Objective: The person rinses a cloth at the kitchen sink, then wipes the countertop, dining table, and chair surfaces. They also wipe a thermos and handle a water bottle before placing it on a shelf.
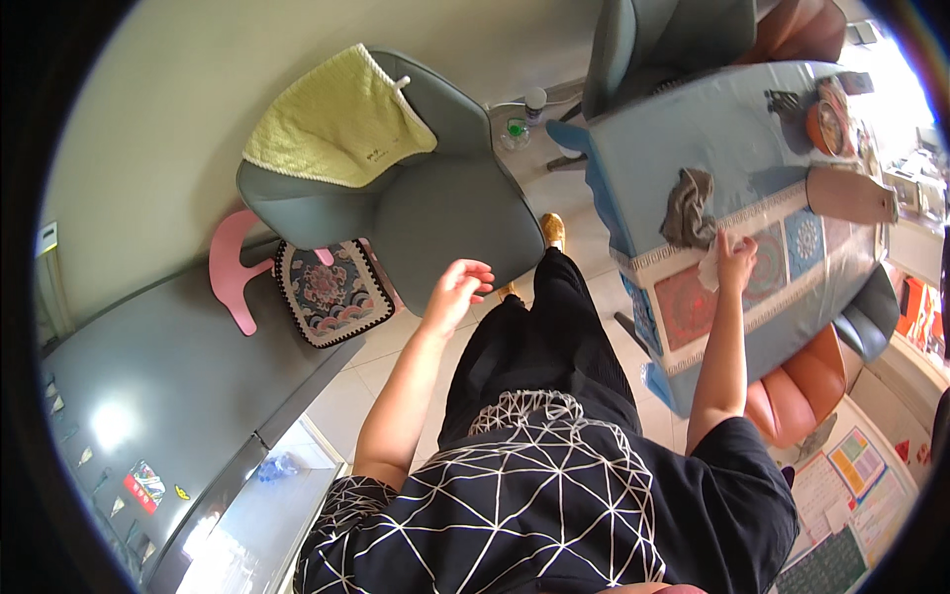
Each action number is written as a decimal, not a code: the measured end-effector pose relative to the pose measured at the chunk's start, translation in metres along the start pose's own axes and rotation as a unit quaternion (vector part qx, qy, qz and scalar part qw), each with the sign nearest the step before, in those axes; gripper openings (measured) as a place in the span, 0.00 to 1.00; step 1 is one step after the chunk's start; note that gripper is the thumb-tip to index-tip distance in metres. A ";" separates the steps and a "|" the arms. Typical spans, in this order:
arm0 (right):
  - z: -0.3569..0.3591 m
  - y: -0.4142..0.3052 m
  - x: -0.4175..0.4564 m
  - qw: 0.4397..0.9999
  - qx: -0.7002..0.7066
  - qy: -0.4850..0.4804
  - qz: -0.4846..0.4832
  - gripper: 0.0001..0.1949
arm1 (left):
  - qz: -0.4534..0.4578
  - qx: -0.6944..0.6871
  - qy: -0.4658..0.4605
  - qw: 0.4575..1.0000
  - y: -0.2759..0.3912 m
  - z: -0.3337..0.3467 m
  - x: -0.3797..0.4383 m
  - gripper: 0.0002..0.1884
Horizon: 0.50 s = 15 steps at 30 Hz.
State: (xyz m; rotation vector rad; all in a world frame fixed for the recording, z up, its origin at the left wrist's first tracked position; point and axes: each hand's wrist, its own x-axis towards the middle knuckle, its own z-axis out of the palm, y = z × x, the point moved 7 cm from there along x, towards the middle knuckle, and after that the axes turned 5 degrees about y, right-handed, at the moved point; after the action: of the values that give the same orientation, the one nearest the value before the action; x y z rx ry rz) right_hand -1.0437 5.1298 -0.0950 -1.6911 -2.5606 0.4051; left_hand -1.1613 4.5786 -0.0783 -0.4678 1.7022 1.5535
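My right hand (733,260) is over the patterned runner (768,315) of the dining table, its fingers on a crumpled white tissue or thin cloth (709,273). Just beyond those fingers lies a crumpled grey-brown cloth (690,208) on the blue tablecloth (638,141). My left hand (454,293) hangs in the air near the front edge of a grey chair (460,215), fingers loosely curled and apart, holding nothing. A yellow-green towel (341,122) with a white braided edge is draped over that chair's back.
On the table stand a pinkish vase-like object (850,194) and an orange bowl (824,128). Orange (798,386) and grey chairs surround it. A pink chair (236,275) with a floral cushion (334,297) is at left. Bottles (534,104) stand on the floor by the wall.
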 end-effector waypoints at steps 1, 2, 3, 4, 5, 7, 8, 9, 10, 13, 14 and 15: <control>-0.011 -0.013 0.006 0.993 -0.057 0.072 -0.078 0.37 | -0.007 0.006 -0.008 1.000 -0.001 0.020 0.014 0.11; -0.015 -0.032 0.001 0.976 -0.111 0.129 -0.139 0.36 | -0.010 0.024 -0.005 1.000 -0.001 0.028 0.034 0.10; -0.017 -0.048 -0.005 0.952 -0.174 0.171 -0.186 0.36 | -0.014 0.039 -0.002 0.999 -0.005 0.035 0.053 0.11; -0.016 -0.067 -0.013 0.947 -0.114 0.175 -0.246 0.35 | -0.009 0.059 0.010 0.998 -0.008 0.042 0.075 0.12; -0.015 -0.086 -0.019 0.937 -0.074 0.168 -0.296 0.34 | -0.003 0.079 0.021 0.997 -0.009 0.050 0.099 0.13; 0.000 -0.112 -0.045 0.921 -0.027 0.111 -0.373 0.30 | 0.011 0.154 0.065 0.986 -0.018 0.061 0.156 0.17; 0.007 -0.125 -0.059 0.903 0.006 0.087 -0.421 0.29 | 0.061 0.207 0.088 0.973 -0.014 0.066 0.184 0.19; 0.020 -0.134 -0.069 0.893 0.006 0.038 -0.448 0.27 | 0.085 0.253 0.114 0.957 -0.017 0.070 0.214 0.20; 0.034 -0.139 -0.072 0.893 -0.006 0.006 -0.450 0.26 | 0.099 0.272 0.125 0.949 -0.021 0.073 0.246 0.21; 0.055 -0.144 -0.076 0.882 -0.026 0.012 -0.470 0.26 | 0.155 0.307 0.166 0.924 -0.029 0.080 0.340 0.24; 0.061 -0.139 -0.074 0.887 -0.036 -0.003 -0.461 0.26 | 0.181 0.315 0.187 0.913 -0.032 0.083 0.367 0.25; 0.063 -0.134 -0.073 0.890 -0.034 -0.008 -0.455 0.26 | 0.195 0.315 0.205 0.906 -0.039 0.086 0.392 0.27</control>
State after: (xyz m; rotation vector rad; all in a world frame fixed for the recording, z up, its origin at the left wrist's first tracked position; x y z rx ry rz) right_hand -1.1460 5.0023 -0.1157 -0.3312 -3.0029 0.2479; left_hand -1.3576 4.7411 -0.3906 -0.1140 2.6204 1.0900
